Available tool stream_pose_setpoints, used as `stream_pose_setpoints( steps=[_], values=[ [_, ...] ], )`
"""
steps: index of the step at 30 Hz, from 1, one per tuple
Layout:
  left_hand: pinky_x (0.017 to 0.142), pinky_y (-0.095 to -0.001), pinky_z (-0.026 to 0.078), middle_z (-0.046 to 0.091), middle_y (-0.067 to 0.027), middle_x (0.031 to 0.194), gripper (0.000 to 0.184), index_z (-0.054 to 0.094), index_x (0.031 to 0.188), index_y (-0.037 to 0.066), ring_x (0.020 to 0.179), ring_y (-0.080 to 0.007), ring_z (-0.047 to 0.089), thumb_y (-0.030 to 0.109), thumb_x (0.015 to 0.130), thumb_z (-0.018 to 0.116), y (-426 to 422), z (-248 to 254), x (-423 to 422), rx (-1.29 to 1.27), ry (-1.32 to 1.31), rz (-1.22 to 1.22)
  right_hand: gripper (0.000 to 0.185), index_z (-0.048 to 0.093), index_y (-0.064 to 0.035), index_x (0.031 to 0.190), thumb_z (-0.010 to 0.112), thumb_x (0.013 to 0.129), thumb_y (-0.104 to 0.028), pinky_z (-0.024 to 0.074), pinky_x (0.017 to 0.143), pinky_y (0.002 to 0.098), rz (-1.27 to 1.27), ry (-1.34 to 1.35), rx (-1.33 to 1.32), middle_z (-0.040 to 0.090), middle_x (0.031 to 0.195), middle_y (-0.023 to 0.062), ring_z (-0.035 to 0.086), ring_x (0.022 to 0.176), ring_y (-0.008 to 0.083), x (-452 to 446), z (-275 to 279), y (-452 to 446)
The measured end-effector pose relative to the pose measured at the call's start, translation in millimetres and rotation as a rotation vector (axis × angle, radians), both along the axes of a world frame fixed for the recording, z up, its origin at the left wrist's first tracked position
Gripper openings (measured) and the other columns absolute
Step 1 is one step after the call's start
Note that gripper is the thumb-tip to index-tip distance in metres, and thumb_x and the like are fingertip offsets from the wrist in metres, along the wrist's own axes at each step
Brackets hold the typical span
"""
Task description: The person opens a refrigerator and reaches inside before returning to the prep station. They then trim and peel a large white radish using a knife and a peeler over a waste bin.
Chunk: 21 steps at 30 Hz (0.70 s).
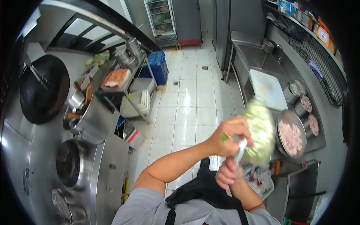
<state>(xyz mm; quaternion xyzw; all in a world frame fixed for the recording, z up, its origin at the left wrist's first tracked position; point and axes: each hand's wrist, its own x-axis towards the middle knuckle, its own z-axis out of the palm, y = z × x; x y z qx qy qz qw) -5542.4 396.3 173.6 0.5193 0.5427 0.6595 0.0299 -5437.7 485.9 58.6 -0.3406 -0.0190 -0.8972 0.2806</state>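
A clear plastic bag (259, 131) full of chopped pale-green vegetables, blurred by motion, hangs tilted in front of me on the right. My left hand (231, 134) is closed around the bag's gathered neck. Just below it, my right hand (228, 173) has its fingers curled on the twisted tail of the same bag. A small green scrap (224, 138) sticks to the back of my left hand. Behind the bag are a white cutting board (268, 90) and a metal bowl of pale pink meat pieces (290, 137).
Several metal containers of meat (313, 125) line the right counter near a sink (251, 48). Below the bag sits a bin of scraps (264, 183). On the left are a wok (45, 90), a tall pot (93, 120) and a rack with a meat tray (116, 78). Tiled floor (185, 108) runs between.
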Motion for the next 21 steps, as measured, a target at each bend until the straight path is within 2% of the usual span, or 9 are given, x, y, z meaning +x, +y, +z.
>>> stream_pose_setpoints(
  steps=[3, 5, 7, 8, 12, 15, 17, 18, 21],
  values=[
    [0.077, -0.0266, 0.044, 0.056, -0.0045, 0.085, 0.006, 0.069, 0.079, 0.007, 0.084, -0.0158, 0.055, 0.002, 0.075, 0.070, 24, 9, -81, -0.140, -0.173, -0.182, 0.030, 0.058, -0.0069, 0.101, 0.045, 0.100, -0.034, 0.0519, 0.054, 0.0476, -0.137, 0.158, 0.146, 0.057, 0.069, 0.0119, 0.060, 0.062, 0.0272, -114, 22, 42],
    [0.084, -0.0278, 0.042, 0.054, -0.0050, 0.094, 0.004, 0.068, 0.082, 0.007, 0.091, -0.0163, 0.054, 0.006, 0.078, 0.069, 31, -8, -149, -0.319, -0.053, -0.148, 0.022, 0.059, -0.0065, 0.099, 0.051, 0.096, -0.027, 0.0521, 0.057, 0.0468, -0.806, -0.122, 0.723, 0.060, 0.072, 0.0135, 0.063, 0.066, 0.0287, -148, 53, 66],
    [0.088, -0.0292, 0.041, 0.052, -0.0050, 0.097, 0.002, 0.068, 0.083, 0.008, 0.097, -0.0159, 0.052, 0.009, 0.081, 0.068, 16, -29, -228, -0.585, -0.014, -0.077, 0.017, 0.059, -0.0065, 0.098, 0.058, 0.088, -0.020, 0.0523, 0.061, 0.0448, -1.219, 0.311, 1.387, 0.063, 0.077, 0.0143, 0.065, 0.072, 0.0319, -220, 61, 110],
    [0.086, -0.0285, 0.041, 0.053, -0.0045, 0.095, 0.003, 0.067, 0.083, 0.007, 0.095, -0.0151, 0.052, 0.009, 0.081, 0.069, 9, -36, -254, -0.586, -0.021, -0.018, 0.019, 0.059, -0.0067, 0.098, 0.062, 0.082, -0.017, 0.0524, 0.064, 0.0432, -1.219, 0.934, 1.698, 0.065, 0.080, 0.0143, 0.066, 0.076, 0.0343, -275, 50, 130],
    [0.075, -0.0258, 0.043, 0.055, -0.0013, 0.086, 0.007, 0.067, 0.083, 0.005, 0.082, -0.0108, 0.053, 0.011, 0.083, 0.070, -20, -94, -316, -0.515, -0.305, 0.229, 0.024, 0.060, -0.0087, 0.100, 0.061, 0.077, -0.015, 0.0518, 0.065, 0.0421, -1.342, 1.136, 1.817, 0.065, 0.083, 0.0112, 0.064, 0.078, 0.0351, -396, 20, 106],
    [0.066, -0.0235, 0.042, 0.057, 0.0012, 0.078, 0.011, 0.067, 0.082, 0.004, 0.072, -0.0073, 0.051, 0.013, 0.087, 0.069, -29, -134, -367, -0.461, -0.517, 0.555, 0.022, 0.062, -0.0097, 0.099, 0.061, 0.077, -0.014, 0.0513, 0.066, 0.0453, -1.133, 1.301, 1.943, 0.066, 0.084, 0.0128, 0.064, 0.079, 0.0364, -482, -1, 80],
    [0.062, -0.0244, 0.042, 0.060, -0.0010, 0.080, 0.012, 0.065, 0.084, 0.003, 0.068, -0.0074, 0.050, 0.014, 0.090, 0.067, -24, -162, -417, -0.461, -0.696, 0.867, 0.014, 0.065, -0.0081, 0.092, 0.061, 0.082, -0.016, 0.0513, 0.065, 0.0452, -1.156, 1.135, 1.757, 0.067, 0.083, 0.0142, 0.064, 0.075, 0.0370, -542, -20, 67],
    [0.062, -0.0244, 0.042, 0.060, -0.0010, 0.080, 0.012, 0.065, 0.084, 0.003, 0.068, -0.0074, 0.050, 0.014, 0.090, 0.067, -19, -174, -446, -0.447, -0.697, 0.877, 0.014, 0.065, -0.0081, 0.092, 0.061, 0.082, -0.016, 0.0513, 0.065, 0.0452, -1.152, 1.155, 1.750, 0.067, 0.083, 0.0142, 0.064, 0.075, 0.0370, -568, -23, 63],
    [0.066, -0.0234, 0.043, 0.061, -0.0013, 0.087, 0.011, 0.062, 0.098, 0.003, 0.075, -0.0072, 0.051, 0.014, 0.095, 0.062, 2, -218, -522, -0.106, -0.838, 1.016, 0.012, 0.068, -0.0038, 0.092, 0.065, 0.091, -0.015, 0.0482, 0.061, 0.0304, -1.075, 0.610, 1.801, 0.064, 0.072, 0.0117, 0.056, 0.058, 0.0184, -638, -37, 55]
  ],
)
